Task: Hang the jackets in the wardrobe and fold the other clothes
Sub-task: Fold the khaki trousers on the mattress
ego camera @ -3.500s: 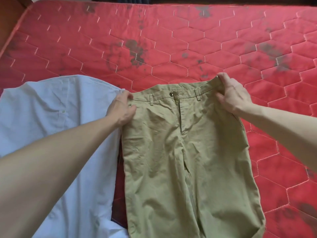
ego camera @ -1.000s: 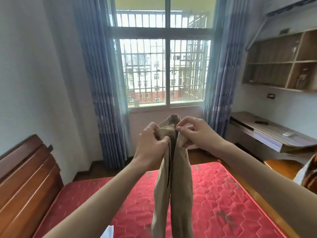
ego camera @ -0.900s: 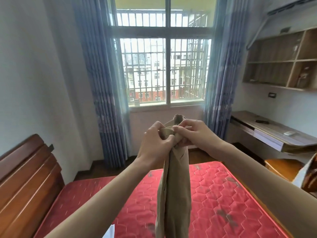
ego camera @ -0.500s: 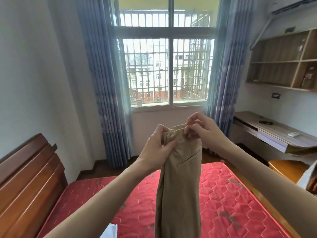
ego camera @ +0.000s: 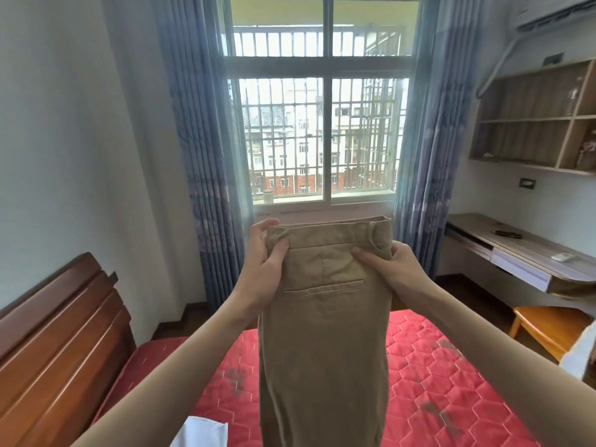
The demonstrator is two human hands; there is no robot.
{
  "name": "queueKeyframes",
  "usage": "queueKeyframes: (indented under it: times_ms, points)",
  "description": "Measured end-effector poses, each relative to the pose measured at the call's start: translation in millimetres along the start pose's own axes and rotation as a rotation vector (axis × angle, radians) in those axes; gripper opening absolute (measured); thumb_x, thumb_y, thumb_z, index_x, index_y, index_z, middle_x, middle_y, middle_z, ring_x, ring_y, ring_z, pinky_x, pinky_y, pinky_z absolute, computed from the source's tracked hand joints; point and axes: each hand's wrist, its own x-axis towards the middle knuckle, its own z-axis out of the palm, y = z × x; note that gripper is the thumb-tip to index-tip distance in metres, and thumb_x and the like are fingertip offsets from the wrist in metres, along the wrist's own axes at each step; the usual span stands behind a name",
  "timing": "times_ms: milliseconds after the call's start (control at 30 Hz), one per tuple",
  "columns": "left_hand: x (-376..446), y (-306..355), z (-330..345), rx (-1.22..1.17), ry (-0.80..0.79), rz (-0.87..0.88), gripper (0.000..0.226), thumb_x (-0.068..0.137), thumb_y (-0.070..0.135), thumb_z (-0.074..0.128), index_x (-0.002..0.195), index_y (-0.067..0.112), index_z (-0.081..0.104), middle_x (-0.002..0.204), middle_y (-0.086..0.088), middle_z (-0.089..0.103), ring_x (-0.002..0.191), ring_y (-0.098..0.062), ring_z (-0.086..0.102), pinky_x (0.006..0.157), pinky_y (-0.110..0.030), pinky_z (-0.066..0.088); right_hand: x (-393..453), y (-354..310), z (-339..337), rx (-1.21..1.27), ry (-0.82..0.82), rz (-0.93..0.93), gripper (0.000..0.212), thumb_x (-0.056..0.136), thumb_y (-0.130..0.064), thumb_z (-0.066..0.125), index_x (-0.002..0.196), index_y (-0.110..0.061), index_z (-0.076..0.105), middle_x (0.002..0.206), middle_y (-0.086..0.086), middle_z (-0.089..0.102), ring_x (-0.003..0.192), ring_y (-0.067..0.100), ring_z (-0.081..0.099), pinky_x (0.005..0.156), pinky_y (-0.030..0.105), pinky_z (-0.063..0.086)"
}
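Khaki trousers [ego camera: 325, 333] hang in the air in front of me, folded in half lengthwise with a back pocket facing me. My left hand [ego camera: 263, 269] grips the left end of the waistband. My right hand [ego camera: 392, 269] grips the right end, thumb pressed on the front. The legs drop down past the bottom of the view, above the red quilted mattress [ego camera: 435, 388]. A corner of a white garment [ego camera: 200, 432] lies on the mattress at the bottom left.
A wooden headboard [ego camera: 54, 343] stands at the left. Ahead is a barred window [ego camera: 319, 137] with blue curtains. A desk [ego camera: 522, 253], a wooden stool [ego camera: 548, 327] and wall shelves [ego camera: 535, 124] are at the right.
The trousers went from flat on the mattress to lifted and folded lengthwise. In the last second my hands slid apart along the waistband, spreading it wide and flat.
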Motion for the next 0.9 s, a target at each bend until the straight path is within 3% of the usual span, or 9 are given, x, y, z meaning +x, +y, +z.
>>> queueKeyframes:
  times_ms: [100,267,367,433,500,600,700,800,900]
  points:
    - [2,6,-13,0.095,-0.065,-0.024,0.045,0.102,0.036,0.063,0.142,0.025,0.044,0.128,0.005,0.064,0.114,-0.003,0.064,0.098,-0.024,0.054,-1,-8,9,-0.032,0.055,-0.092,0.044,0.089,-0.024,0.081,0.087,0.016,0.064,0.079,0.006,0.071,0.075,0.013,0.065,0.067,0.028,0.053]
    - [15,17,-25,0.382,-0.079,0.116,0.015,0.103,0.023,0.064,0.113,0.012,0.062,0.104,0.0,0.07,0.092,-0.004,0.064,0.084,-0.024,0.051,-6,-24,10,-0.16,0.045,-0.212,0.056,0.089,-0.034,0.081,0.084,0.016,0.057,0.079,0.018,0.068,0.075,0.017,0.06,0.07,0.038,0.048]
    - [17,23,-24,0.434,-0.1,0.134,0.014,0.106,0.027,0.059,0.111,0.014,0.062,0.106,-0.002,0.068,0.099,-0.015,0.065,0.089,-0.034,0.054,-2,-44,3,-0.294,0.042,-0.321,0.028,0.089,-0.032,0.082,0.093,-0.006,0.073,0.092,0.012,0.076,0.081,0.016,0.07,0.076,0.038,0.056]
    - [16,27,-19,0.428,-0.092,0.131,0.016,0.108,0.028,0.054,0.114,0.015,0.06,0.109,-0.002,0.067,0.102,-0.016,0.064,0.089,-0.035,0.053,2,-58,-3,-0.365,0.028,-0.359,0.015,0.089,-0.031,0.083,0.082,-0.022,0.073,0.078,-0.007,0.073,0.074,0.009,0.066,0.07,0.033,0.055]
    - [18,34,-14,0.392,-0.095,0.094,0.02,0.11,0.032,0.048,0.121,0.017,0.056,0.115,0.0,0.065,0.106,-0.014,0.062,0.094,-0.038,0.054,6,-68,-5,-0.399,-0.001,-0.377,0.016,0.089,-0.03,0.083,0.078,-0.027,0.071,0.076,-0.012,0.07,0.073,0.01,0.065,0.071,0.034,0.056]
    - [21,47,-11,0.326,-0.165,0.042,0.036,0.104,0.043,0.058,0.133,0.025,0.047,0.128,-0.003,0.062,0.114,-0.019,0.065,0.101,-0.045,0.056,12,-79,-6,-0.409,0.01,-0.396,0.015,0.088,-0.029,0.084,0.085,-0.02,0.072,0.085,0.001,0.073,0.08,0.023,0.068,0.077,0.045,0.059]
    - [26,68,-13,0.422,-0.324,0.093,0.068,0.087,0.031,0.083,0.14,0.022,0.042,0.125,-0.002,0.064,0.107,-0.02,0.071,0.092,-0.04,0.062,19,-95,-8,-0.381,0.025,-0.37,0.022,0.088,-0.027,0.084,0.098,-0.01,0.074,0.098,0.012,0.076,0.096,0.031,0.073,0.089,0.053,0.061]
    - [37,94,-22,0.628,-0.378,0.177,0.054,0.079,0.026,0.086,0.126,0.018,0.06,0.115,0.0,0.071,0.103,-0.017,0.072,0.093,-0.044,0.061,22,-115,-13,-0.399,-0.023,-0.33,0.028,0.088,-0.028,0.084,0.105,-0.009,0.075,0.105,0.01,0.077,0.102,0.029,0.074,0.093,0.049,0.061]
    - [40,114,-30,0.668,-0.409,0.181,0.039,0.077,0.028,0.089,0.107,0.01,0.073,0.104,-0.01,0.074,0.097,-0.028,0.072,0.09,-0.053,0.06,18,-141,-19,-0.571,-0.126,-0.338,0.031,0.087,-0.03,0.084,0.1,-0.004,0.072,0.095,0.011,0.075,0.086,0.017,0.071,0.081,0.035,0.061]
